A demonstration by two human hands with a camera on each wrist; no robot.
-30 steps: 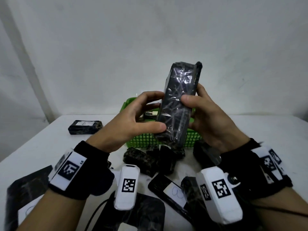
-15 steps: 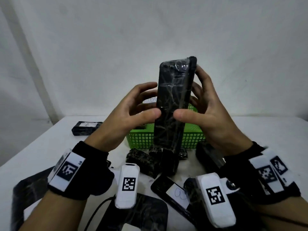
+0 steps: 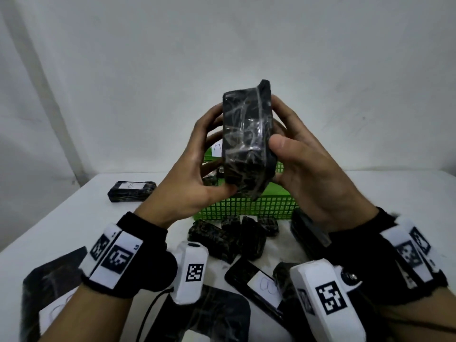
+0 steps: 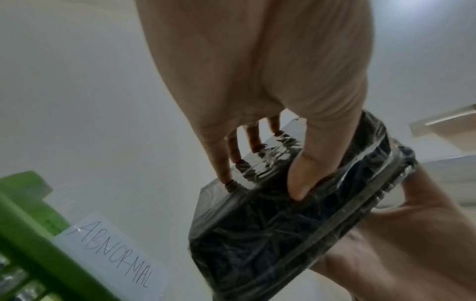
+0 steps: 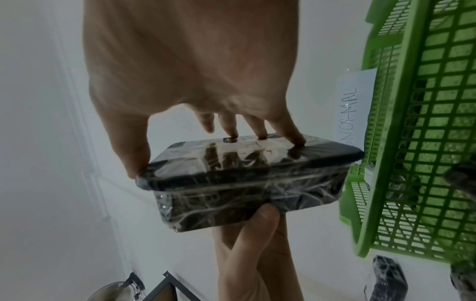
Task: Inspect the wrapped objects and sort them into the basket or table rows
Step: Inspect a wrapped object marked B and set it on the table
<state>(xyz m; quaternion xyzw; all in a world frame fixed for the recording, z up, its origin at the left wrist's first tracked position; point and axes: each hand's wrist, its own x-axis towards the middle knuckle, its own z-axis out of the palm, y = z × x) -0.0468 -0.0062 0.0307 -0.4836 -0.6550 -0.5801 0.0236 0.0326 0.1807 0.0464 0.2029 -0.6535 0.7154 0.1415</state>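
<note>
A black box wrapped in clear film (image 3: 246,141) is held up in the air in front of the green basket (image 3: 246,208). My left hand (image 3: 197,174) grips its left side, thumb under the lower end and fingers behind. My right hand (image 3: 303,164) grips its right side, thumb on the front edge. In the left wrist view the box (image 4: 283,213) shows a lid rim, with the fingertips (image 4: 226,179) on its flat face. From the right wrist the box (image 5: 244,183) lies between my right fingers (image 5: 260,130) and the left thumb. The basket (image 5: 425,142) carries a paper label reading ABNORMAL (image 4: 110,250).
Several wrapped black objects (image 3: 229,238) lie on the white table (image 3: 74,218) before the basket. One wrapped block with a label (image 3: 132,191) sits alone at the far left. Flat wrapped packs with white labels (image 3: 259,285) lie near the front edge. A white wall stands behind.
The box has been turned in both hands: earlier it stood tall and narrow, now a shorter, broader face shows. Both hands have shifted their hold around it.
</note>
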